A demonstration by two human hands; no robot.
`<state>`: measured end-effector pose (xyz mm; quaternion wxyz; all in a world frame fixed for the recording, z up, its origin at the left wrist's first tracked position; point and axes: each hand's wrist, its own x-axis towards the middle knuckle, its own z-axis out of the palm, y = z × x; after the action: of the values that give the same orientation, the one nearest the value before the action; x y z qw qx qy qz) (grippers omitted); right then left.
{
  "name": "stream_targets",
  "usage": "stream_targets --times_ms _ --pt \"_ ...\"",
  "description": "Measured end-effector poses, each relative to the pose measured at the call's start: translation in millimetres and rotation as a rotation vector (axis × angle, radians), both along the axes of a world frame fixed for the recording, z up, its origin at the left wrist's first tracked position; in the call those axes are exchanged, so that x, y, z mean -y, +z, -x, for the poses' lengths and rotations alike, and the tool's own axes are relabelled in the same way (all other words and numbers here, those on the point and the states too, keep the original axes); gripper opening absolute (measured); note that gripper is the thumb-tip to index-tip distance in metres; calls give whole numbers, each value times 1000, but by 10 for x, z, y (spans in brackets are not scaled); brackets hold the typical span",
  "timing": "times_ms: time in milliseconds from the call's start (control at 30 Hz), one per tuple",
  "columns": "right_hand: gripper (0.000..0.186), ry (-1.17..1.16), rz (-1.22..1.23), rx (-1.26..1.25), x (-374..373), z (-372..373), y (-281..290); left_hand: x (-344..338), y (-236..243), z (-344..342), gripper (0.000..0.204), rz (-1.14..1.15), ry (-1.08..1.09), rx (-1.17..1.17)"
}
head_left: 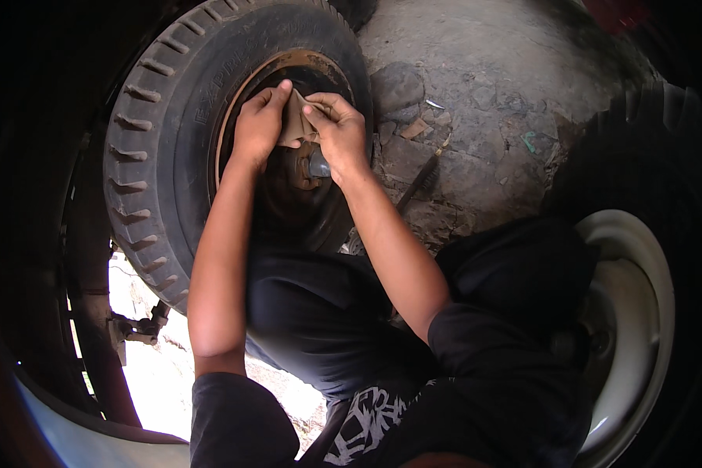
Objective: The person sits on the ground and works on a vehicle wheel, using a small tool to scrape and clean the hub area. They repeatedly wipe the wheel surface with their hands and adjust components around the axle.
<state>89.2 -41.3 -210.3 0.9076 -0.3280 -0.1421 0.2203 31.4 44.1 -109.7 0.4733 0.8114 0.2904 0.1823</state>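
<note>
Left hand (259, 129), right hand (343, 134) both pinching 1 tan folded sheet (292, 123), cloth or paper, can't tell. Sheet in front of rusty wheel rim (225, 129), above grey cylindrical part (319, 164). Treaded tire (181, 129) around rim.

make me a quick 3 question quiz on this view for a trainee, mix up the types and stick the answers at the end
1. Multiple choice: what colour is the folded piece held between the left hand and the right hand?
a) blue
b) tan
c) green

2. True or false: the treaded tyre is farther left in the picture than the pale wheel rim.

3. Short answer: in the picture, which hand appears nearer the grey hub stub?

Key:
1. b
2. True
3. The right hand
</note>
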Motion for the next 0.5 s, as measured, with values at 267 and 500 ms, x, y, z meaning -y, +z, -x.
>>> stream_targets --times_ms 267,500 --pt "6 122 222 129 137 -345 -339 -5 37 66 27 131 -157 -157" --pt "12 280 208 90 416 -581 -384 79 -225 17 28 209 -231 -292"
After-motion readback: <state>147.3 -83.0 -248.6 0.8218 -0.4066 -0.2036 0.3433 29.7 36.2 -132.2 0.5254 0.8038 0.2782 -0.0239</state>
